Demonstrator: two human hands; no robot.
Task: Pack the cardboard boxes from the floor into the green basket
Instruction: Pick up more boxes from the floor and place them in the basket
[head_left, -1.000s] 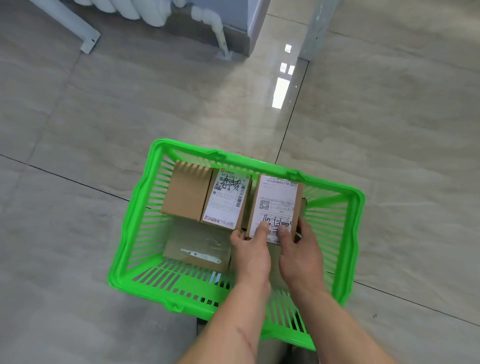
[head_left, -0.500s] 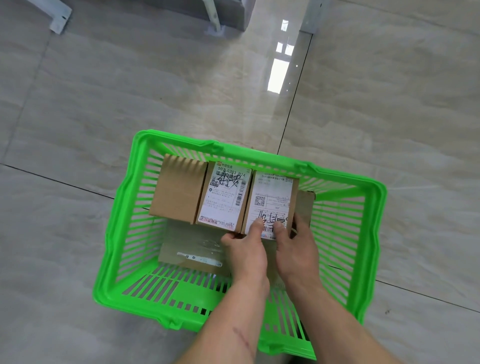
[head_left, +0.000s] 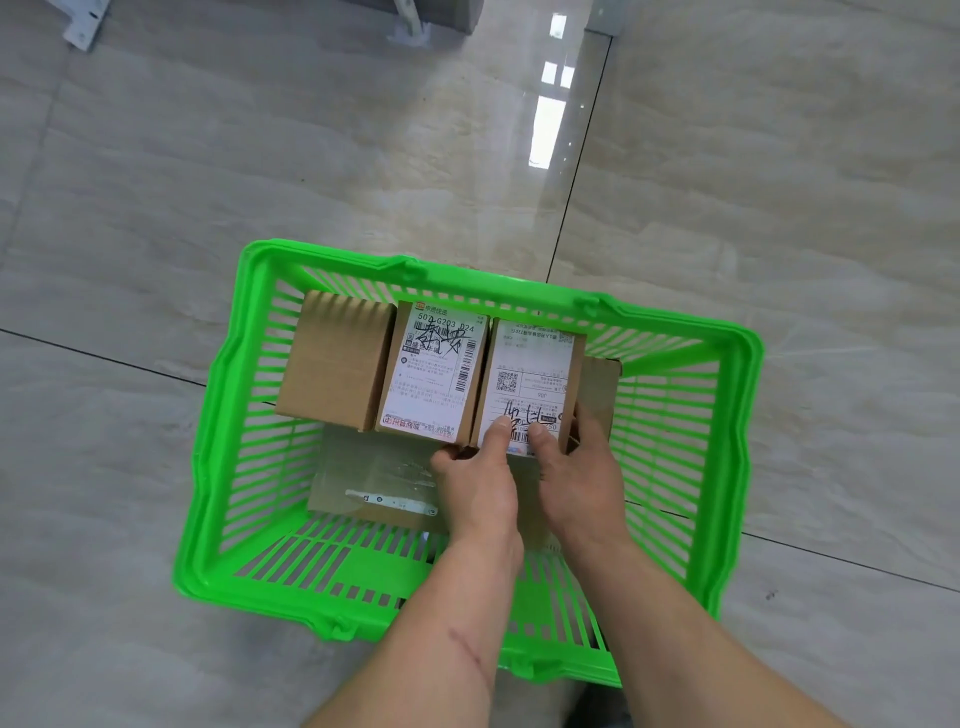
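The green basket (head_left: 218, 457) stands on the tiled floor below me. Three cardboard boxes stand side by side along its far wall: a plain one (head_left: 335, 358), a labelled middle one (head_left: 434, 371), and a labelled right one (head_left: 530, 379). A flat taped box (head_left: 363, 483) lies on the basket bottom under them, and another brown box (head_left: 600, 389) shows at the right. My left hand (head_left: 480, 486) and my right hand (head_left: 579, 473) both grip the near end of the right labelled box, thumbs on its label.
Glossy beige floor tiles (head_left: 779, 208) surround the basket. A white metal foot (head_left: 83, 26) and a white pipe base (head_left: 410, 21) sit at the top edge.
The right labelled box has been pushed left against the middle box and sits lower in the basket. My view has dropped closer to the basket.
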